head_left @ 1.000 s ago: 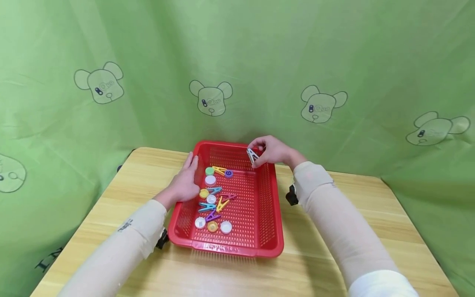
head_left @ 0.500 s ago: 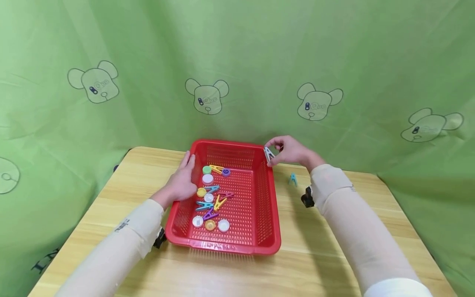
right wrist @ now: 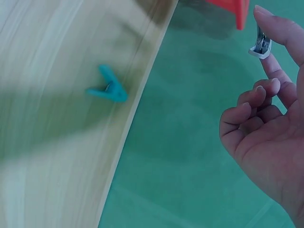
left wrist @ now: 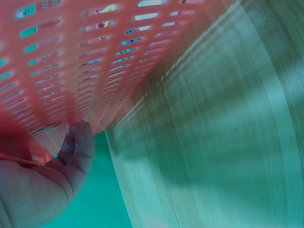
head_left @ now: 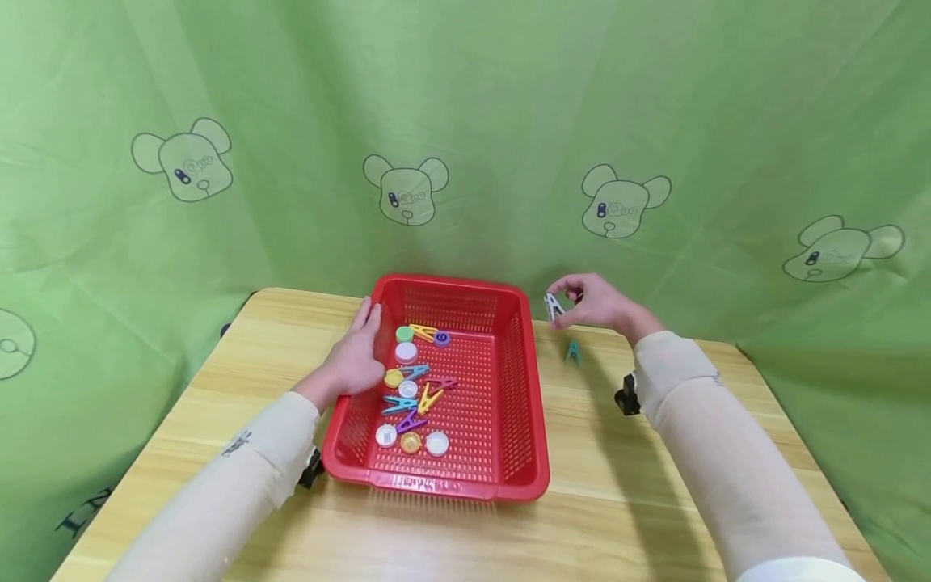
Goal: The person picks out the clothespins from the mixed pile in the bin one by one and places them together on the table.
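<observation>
Left hand (head_left: 355, 360) grips the basket (head_left: 529, 404) between thumb and fingers; past that thumb, inside, lie caps (head_left: 437, 444) and pegs (head_left: 427, 399). Right hand (head_left: 600, 301) pinches a white peg (right wrist: 261, 45), fingertips parted only by it; below them, on the table (head_left: 575, 525), a teal peg (right wrist: 116, 93).

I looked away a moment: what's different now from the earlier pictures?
The right hand moved rightward, carrying the white clothespin from above the red basket to past its right rim. The teal clothespin, earlier out of sight, now shows on the table. Nothing was let go. The left hand, at the basket's left side, and the bottle caps stayed put.
</observation>
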Demonstrator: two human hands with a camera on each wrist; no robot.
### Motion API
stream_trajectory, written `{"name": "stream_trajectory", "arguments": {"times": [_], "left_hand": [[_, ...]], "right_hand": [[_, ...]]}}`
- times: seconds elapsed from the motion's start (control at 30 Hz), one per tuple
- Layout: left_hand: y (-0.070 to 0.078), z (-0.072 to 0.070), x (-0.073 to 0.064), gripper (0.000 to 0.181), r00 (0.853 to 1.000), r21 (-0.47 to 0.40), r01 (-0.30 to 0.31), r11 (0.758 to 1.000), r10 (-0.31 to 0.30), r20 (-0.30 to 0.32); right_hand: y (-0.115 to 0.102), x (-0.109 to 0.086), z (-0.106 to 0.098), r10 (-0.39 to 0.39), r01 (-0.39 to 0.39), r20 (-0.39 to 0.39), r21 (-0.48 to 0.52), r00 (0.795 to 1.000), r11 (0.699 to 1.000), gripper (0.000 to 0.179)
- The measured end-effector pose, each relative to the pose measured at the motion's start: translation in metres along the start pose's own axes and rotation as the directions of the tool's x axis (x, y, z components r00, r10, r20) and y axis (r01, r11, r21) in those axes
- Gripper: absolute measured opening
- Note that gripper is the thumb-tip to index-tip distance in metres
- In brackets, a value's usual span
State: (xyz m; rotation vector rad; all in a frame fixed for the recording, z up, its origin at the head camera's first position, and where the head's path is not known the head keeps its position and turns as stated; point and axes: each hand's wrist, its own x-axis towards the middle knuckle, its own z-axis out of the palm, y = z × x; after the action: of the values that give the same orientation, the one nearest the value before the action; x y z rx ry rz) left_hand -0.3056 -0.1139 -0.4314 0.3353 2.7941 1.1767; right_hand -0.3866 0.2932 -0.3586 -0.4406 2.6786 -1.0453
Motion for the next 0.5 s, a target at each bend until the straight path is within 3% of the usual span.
{"name": "stream_trajectory", "arguments": {"times": [0.5], "left_hand": [[0.001, 0.001, 0.0, 0.105, 1.0, -0.016, 0.011, 1.0, -0.011, 0.01]], "right_hand": [[0.036, -0.014, -0.005, 0.069, -0.068, -0.025, 0.033, 0.997, 0.997, 0.06]]}}
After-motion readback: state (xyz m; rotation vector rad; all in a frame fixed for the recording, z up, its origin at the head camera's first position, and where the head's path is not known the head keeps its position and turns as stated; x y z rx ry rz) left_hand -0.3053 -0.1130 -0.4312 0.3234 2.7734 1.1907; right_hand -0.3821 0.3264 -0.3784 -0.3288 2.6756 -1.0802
